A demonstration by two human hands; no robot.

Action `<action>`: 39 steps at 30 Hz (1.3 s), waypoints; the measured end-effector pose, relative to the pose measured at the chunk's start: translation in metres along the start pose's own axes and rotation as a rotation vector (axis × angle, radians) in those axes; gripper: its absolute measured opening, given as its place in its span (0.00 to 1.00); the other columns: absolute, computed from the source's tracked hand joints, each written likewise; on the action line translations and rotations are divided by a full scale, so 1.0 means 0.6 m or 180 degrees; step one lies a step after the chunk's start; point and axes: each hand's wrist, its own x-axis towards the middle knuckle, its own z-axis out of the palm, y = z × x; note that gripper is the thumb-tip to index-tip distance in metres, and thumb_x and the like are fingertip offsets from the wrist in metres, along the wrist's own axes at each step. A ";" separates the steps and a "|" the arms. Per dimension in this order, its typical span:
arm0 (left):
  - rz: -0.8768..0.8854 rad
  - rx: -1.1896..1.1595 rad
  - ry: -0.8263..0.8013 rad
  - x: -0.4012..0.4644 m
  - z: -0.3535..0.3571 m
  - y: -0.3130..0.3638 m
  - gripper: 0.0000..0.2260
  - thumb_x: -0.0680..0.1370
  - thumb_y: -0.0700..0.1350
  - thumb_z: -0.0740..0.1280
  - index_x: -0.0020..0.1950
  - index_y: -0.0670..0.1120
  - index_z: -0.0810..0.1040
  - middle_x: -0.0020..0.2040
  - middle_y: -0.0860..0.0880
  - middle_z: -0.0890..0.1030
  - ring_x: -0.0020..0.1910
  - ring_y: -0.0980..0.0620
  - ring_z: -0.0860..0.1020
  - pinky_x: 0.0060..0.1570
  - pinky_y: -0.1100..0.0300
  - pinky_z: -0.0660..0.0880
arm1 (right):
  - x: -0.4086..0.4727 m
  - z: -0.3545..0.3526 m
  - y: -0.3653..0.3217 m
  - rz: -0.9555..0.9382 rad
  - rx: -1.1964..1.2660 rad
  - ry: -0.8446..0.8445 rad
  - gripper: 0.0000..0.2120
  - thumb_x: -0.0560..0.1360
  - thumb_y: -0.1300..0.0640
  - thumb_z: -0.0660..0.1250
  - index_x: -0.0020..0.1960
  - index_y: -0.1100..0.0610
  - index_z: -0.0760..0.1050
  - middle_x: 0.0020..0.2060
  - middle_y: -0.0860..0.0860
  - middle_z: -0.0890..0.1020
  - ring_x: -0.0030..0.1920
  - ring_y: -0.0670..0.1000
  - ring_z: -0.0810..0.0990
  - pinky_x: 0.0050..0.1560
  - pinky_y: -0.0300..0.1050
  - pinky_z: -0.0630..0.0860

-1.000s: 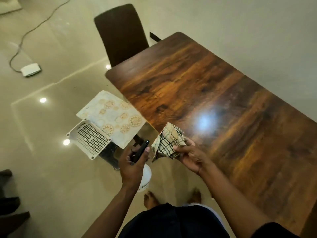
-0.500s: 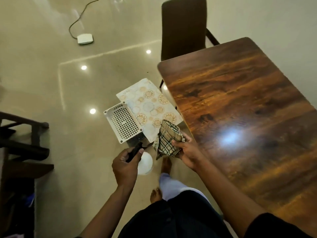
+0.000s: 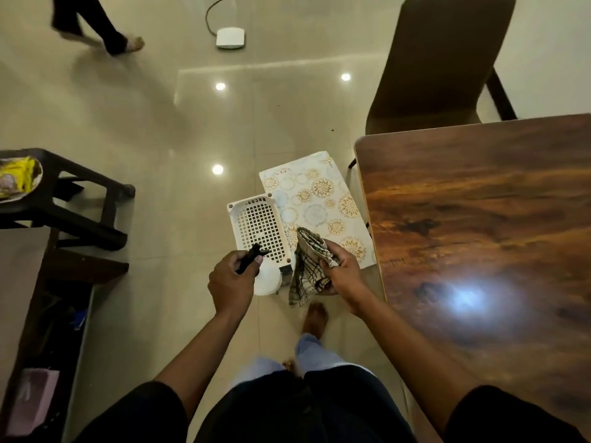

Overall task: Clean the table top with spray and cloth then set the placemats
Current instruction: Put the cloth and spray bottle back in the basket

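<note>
My left hand [image 3: 231,284] grips a white spray bottle [image 3: 267,279] by its black trigger head, held over the floor left of the table. My right hand [image 3: 343,272] holds a checked cloth [image 3: 307,266] that hangs crumpled beside the bottle. The dark wooden table top [image 3: 479,235] fills the right side and looks bare. Patterned placemats [image 3: 315,199] with gold and blue circles lie on a low seat left of the table, partly under a white perforated basket [image 3: 259,227].
A brown chair [image 3: 441,59] stands at the table's far end. A dark stool [image 3: 73,199] carrying a plate is at the left, above a dark shelf. A white box with a cable [image 3: 231,37] lies on the tiled floor. Another person's legs [image 3: 96,24] are at top left.
My view has swung left and down, away from the table. Both hands have moved off the table's edge to over the basket and placemats, still holding bottle and cloth. A person's legs appeared.
</note>
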 end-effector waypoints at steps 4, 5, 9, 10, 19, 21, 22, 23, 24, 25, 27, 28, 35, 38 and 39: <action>-0.0124 0.0271 0.0011 0.066 0.036 -0.011 0.07 0.77 0.48 0.79 0.53 0.49 0.86 0.48 0.50 0.89 0.50 0.51 0.86 0.51 0.56 0.78 | 0.060 -0.001 -0.011 -0.0235 -0.0659 -0.0213 0.27 0.79 0.71 0.62 0.65 0.43 0.79 0.58 0.46 0.84 0.58 0.51 0.84 0.55 0.61 0.83; -0.0142 0.0344 -0.0012 0.078 0.044 -0.013 0.07 0.77 0.48 0.79 0.54 0.49 0.86 0.50 0.50 0.89 0.51 0.50 0.86 0.51 0.55 0.79 | 0.069 0.000 -0.014 -0.0262 -0.0781 -0.0247 0.26 0.78 0.70 0.63 0.66 0.43 0.80 0.57 0.45 0.85 0.58 0.50 0.84 0.55 0.60 0.83; -0.0231 0.0529 -0.0154 0.135 0.083 -0.026 0.07 0.77 0.47 0.79 0.53 0.49 0.86 0.51 0.49 0.89 0.53 0.47 0.86 0.54 0.52 0.78 | 0.116 0.004 -0.018 -0.0304 -0.1112 -0.0305 0.30 0.74 0.73 0.62 0.65 0.45 0.80 0.57 0.43 0.85 0.60 0.47 0.82 0.61 0.53 0.81; -0.0233 0.0593 -0.0201 0.146 0.090 -0.028 0.07 0.77 0.47 0.79 0.53 0.49 0.87 0.52 0.48 0.89 0.54 0.46 0.86 0.54 0.52 0.78 | 0.123 0.005 -0.019 -0.0303 -0.1166 -0.0296 0.30 0.74 0.74 0.61 0.66 0.46 0.80 0.58 0.44 0.84 0.61 0.47 0.82 0.62 0.52 0.80; -0.0275 0.0935 -0.0667 0.223 0.129 -0.058 0.10 0.77 0.46 0.79 0.58 0.47 0.87 0.56 0.45 0.88 0.60 0.43 0.85 0.59 0.50 0.78 | 0.178 0.014 -0.011 -0.0095 -0.1261 -0.0115 0.32 0.72 0.74 0.63 0.68 0.47 0.78 0.61 0.47 0.84 0.62 0.50 0.81 0.60 0.54 0.81; -0.0350 0.0952 -0.0714 0.231 0.135 -0.069 0.10 0.77 0.45 0.79 0.57 0.47 0.87 0.56 0.45 0.88 0.59 0.43 0.84 0.57 0.54 0.76 | 0.187 0.017 -0.015 -0.0055 -0.1209 -0.0064 0.32 0.73 0.74 0.62 0.69 0.45 0.78 0.62 0.47 0.83 0.62 0.52 0.81 0.57 0.53 0.83; -0.0388 0.0954 -0.0729 0.234 0.137 -0.074 0.09 0.77 0.45 0.79 0.57 0.47 0.87 0.56 0.45 0.88 0.59 0.43 0.84 0.55 0.55 0.75 | 0.193 0.018 -0.017 -0.0029 -0.1172 -0.0038 0.32 0.73 0.74 0.61 0.69 0.45 0.78 0.62 0.47 0.83 0.62 0.52 0.81 0.55 0.52 0.83; -0.0404 0.0961 -0.0744 0.237 0.139 -0.079 0.09 0.77 0.44 0.79 0.56 0.47 0.87 0.55 0.45 0.89 0.59 0.43 0.84 0.54 0.56 0.75 | 0.196 0.019 -0.021 -0.0012 -0.1126 -0.0026 0.32 0.74 0.74 0.61 0.69 0.46 0.78 0.62 0.47 0.83 0.62 0.51 0.82 0.53 0.49 0.83; -0.0407 0.0975 -0.0761 0.238 0.141 -0.082 0.08 0.77 0.44 0.79 0.55 0.47 0.87 0.55 0.45 0.89 0.58 0.42 0.85 0.54 0.56 0.74 | 0.199 0.019 -0.025 -0.0002 -0.1084 -0.0018 0.31 0.75 0.74 0.61 0.69 0.47 0.78 0.61 0.47 0.83 0.61 0.50 0.82 0.50 0.45 0.83; -0.0396 0.0974 -0.0778 0.238 0.144 -0.084 0.08 0.77 0.44 0.79 0.55 0.47 0.88 0.54 0.45 0.89 0.58 0.42 0.85 0.53 0.56 0.74 | 0.201 0.018 -0.030 -0.0006 -0.1050 -0.0010 0.30 0.75 0.74 0.61 0.69 0.48 0.78 0.60 0.47 0.83 0.59 0.49 0.83 0.48 0.42 0.82; -0.0388 0.0924 -0.0779 0.238 0.148 -0.082 0.08 0.76 0.44 0.80 0.55 0.47 0.88 0.54 0.46 0.89 0.57 0.43 0.85 0.53 0.55 0.75 | 0.204 0.018 -0.044 -0.0020 -0.0977 -0.0001 0.28 0.77 0.74 0.62 0.68 0.48 0.78 0.58 0.45 0.84 0.57 0.47 0.83 0.46 0.40 0.80; -0.0387 0.0903 -0.0784 0.239 0.150 -0.081 0.08 0.76 0.44 0.80 0.55 0.48 0.89 0.53 0.46 0.89 0.57 0.43 0.85 0.54 0.54 0.76 | 0.207 0.019 -0.049 -0.0036 -0.0951 0.0007 0.28 0.77 0.73 0.62 0.68 0.47 0.78 0.56 0.44 0.84 0.56 0.47 0.83 0.46 0.40 0.79; -0.0654 0.1054 -0.1094 0.256 0.155 -0.070 0.11 0.75 0.43 0.78 0.57 0.51 0.88 0.57 0.49 0.89 0.59 0.46 0.84 0.54 0.58 0.75 | 0.218 0.032 -0.060 -0.0157 -0.0991 0.0008 0.30 0.74 0.74 0.62 0.68 0.48 0.78 0.57 0.48 0.85 0.54 0.51 0.85 0.47 0.51 0.84; -0.0800 0.0864 -0.1277 0.263 0.140 -0.050 0.22 0.73 0.36 0.73 0.65 0.52 0.85 0.64 0.51 0.86 0.64 0.50 0.83 0.63 0.54 0.79 | 0.216 0.042 -0.069 -0.0223 -0.1030 -0.0019 0.31 0.72 0.76 0.61 0.68 0.50 0.79 0.57 0.49 0.85 0.56 0.50 0.84 0.50 0.50 0.84; -0.0738 0.0689 -0.1187 0.265 0.134 -0.039 0.23 0.74 0.35 0.72 0.67 0.51 0.84 0.66 0.52 0.85 0.63 0.55 0.82 0.62 0.53 0.81 | 0.214 0.046 -0.073 -0.0237 -0.1034 -0.0038 0.32 0.72 0.76 0.61 0.68 0.50 0.79 0.57 0.49 0.85 0.57 0.50 0.84 0.50 0.49 0.84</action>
